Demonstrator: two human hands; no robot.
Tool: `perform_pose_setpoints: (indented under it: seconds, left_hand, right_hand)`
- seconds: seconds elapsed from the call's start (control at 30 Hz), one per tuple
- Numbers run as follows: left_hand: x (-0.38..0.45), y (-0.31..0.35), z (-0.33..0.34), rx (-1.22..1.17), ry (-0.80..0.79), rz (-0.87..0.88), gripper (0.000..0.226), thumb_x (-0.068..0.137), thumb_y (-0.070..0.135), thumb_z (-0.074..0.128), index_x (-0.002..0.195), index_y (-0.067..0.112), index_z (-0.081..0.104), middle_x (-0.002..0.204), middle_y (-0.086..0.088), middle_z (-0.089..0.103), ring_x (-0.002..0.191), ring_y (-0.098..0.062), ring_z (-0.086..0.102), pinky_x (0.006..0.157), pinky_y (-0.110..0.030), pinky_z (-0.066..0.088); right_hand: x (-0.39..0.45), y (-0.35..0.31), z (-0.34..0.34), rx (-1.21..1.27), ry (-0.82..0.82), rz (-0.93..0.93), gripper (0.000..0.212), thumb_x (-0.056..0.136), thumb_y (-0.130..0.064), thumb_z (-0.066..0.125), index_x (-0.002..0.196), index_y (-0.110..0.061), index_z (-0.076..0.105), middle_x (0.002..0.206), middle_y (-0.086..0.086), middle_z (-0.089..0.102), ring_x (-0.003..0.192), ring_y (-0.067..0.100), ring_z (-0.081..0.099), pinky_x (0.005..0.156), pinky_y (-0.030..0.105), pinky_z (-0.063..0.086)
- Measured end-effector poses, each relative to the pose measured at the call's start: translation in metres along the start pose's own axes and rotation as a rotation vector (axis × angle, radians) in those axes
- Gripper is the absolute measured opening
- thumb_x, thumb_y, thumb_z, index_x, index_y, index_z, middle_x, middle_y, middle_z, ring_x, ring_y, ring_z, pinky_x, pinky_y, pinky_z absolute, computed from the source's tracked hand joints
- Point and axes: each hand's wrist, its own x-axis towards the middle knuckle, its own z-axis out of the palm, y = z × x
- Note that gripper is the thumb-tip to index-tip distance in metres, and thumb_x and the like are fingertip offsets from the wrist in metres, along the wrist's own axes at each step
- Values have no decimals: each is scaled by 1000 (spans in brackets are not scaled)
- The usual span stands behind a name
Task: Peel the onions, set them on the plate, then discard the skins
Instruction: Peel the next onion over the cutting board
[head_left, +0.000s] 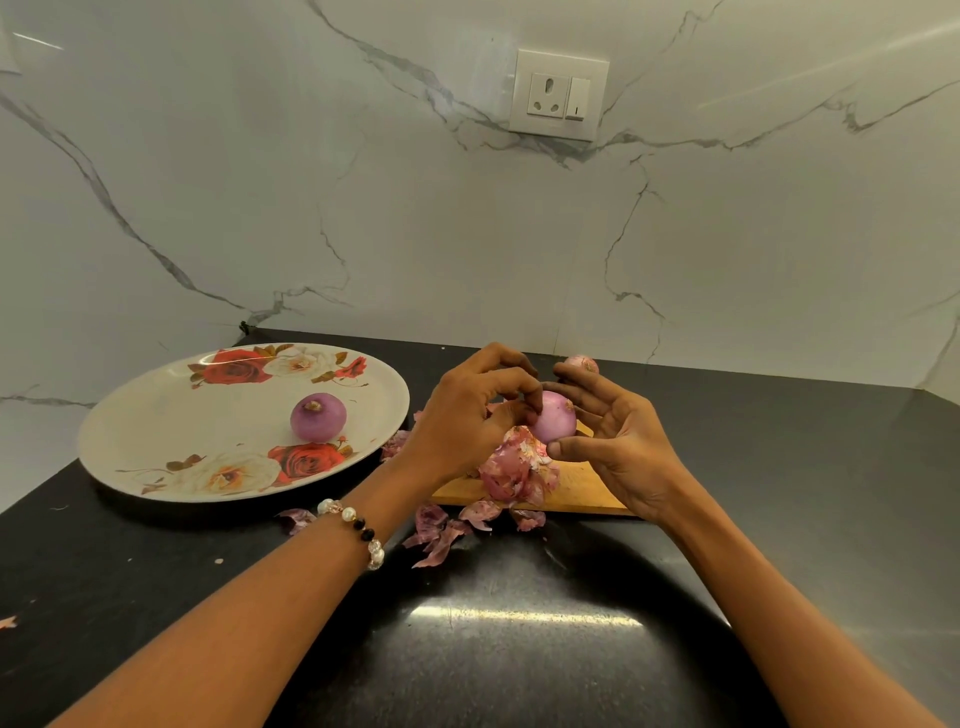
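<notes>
From the head view, we take the wooden cutting board as our landmark on the black counter. Just above the board's far end we see both hands meeting around a pale purple onion: the right hand cradles it from the right, thumb under and fingers curved along its far side, while the left hand comes in from the left with its fingertips curled and pinching at the onion's surface (whether they hold a flake of skin we cannot tell). A heap of pink skins lies on the board directly below the held onion, and more loose skins are scattered on the counter just in front of the board's near edge. To the left of the board sits a floral plate, with one peeled onion resting on it. Behind the board, partly hidden by the right fingers, another onion lies on the counter. A beaded bracelet circles the left wrist.
</notes>
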Motion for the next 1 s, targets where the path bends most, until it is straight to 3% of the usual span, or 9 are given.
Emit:
perform_pose_setpoints:
  seconds: [0.13, 0.3, 0.37, 0.43, 0.53, 0.63, 0.83, 1.0]
  left_hand:
    - [0, 0, 2, 23, -52, 6, 15, 82, -3, 64, 90, 9, 67, 113, -1, 54, 97, -13, 57, 81, -26, 55]
    - [0, -2, 3, 87, -99, -26, 14, 83, 1, 56, 90, 12, 62, 117, -1, 50, 104, -20, 50, 83, -40, 52]
    - [0, -2, 3, 87, -115, -70, 13, 85, -2, 56, 90, 10, 61, 115, -2, 52, 103, -20, 49, 85, -39, 51]
    - [1, -2, 2, 79, -105, -130, 13, 86, -4, 56, 89, 7, 60, 108, -3, 54, 99, -21, 51, 84, -38, 50]
    - [3, 0, -3, 31, -33, -244, 13, 88, -5, 54, 92, 4, 61, 98, -5, 58, 90, -18, 55, 79, -30, 50]
    - [4, 4, -9, -21, -3, -370, 12, 95, 10, 56, 98, 7, 67, 92, 0, 67, 83, -8, 59, 71, -11, 46]
    - [4, 12, -5, -4, -136, -445, 37, 82, 47, 66, 93, 13, 75, 77, 4, 69, 71, -5, 61, 61, -14, 44]
    - [2, 12, -7, -118, -182, -544, 25, 81, 37, 73, 90, 15, 78, 74, 5, 71, 72, -8, 64, 65, -21, 48]
  right_hand:
    - [-1, 0, -1, -35, 13, -16, 87, 50, 8, 87, 126, -19, 56, 120, 2, 70, 120, 22, 62, 100, 52, 50]
    - [0, 2, -1, -24, 11, 12, 96, 41, -16, 99, 128, -19, 56, 123, 3, 69, 122, 23, 60, 96, 42, 54]
    - [0, 0, 0, -13, 18, 13, 102, 37, -29, 100, 128, -19, 56, 124, 4, 68, 122, 23, 60, 96, 40, 54]
    - [0, -2, -1, -3, 28, 3, 105, 38, -29, 100, 131, -16, 54, 125, 6, 68, 122, 23, 60, 96, 40, 54]
    - [0, -5, -3, 0, 34, -23, 105, 42, -24, 98, 135, -12, 51, 125, 6, 67, 122, 24, 60, 93, 36, 56]
    - [0, -4, -5, -32, 54, -53, 94, 51, -5, 89, 135, -11, 50, 122, 3, 69, 120, 24, 61, 89, 33, 57]
    - [1, 0, -5, -136, 63, -87, 87, 59, 17, 78, 137, -10, 48, 119, 6, 69, 117, 22, 63, 86, 32, 57]
    - [1, 3, -4, -227, 38, -96, 88, 64, 22, 77, 140, -11, 46, 122, 7, 67, 118, 21, 62, 88, 32, 56]
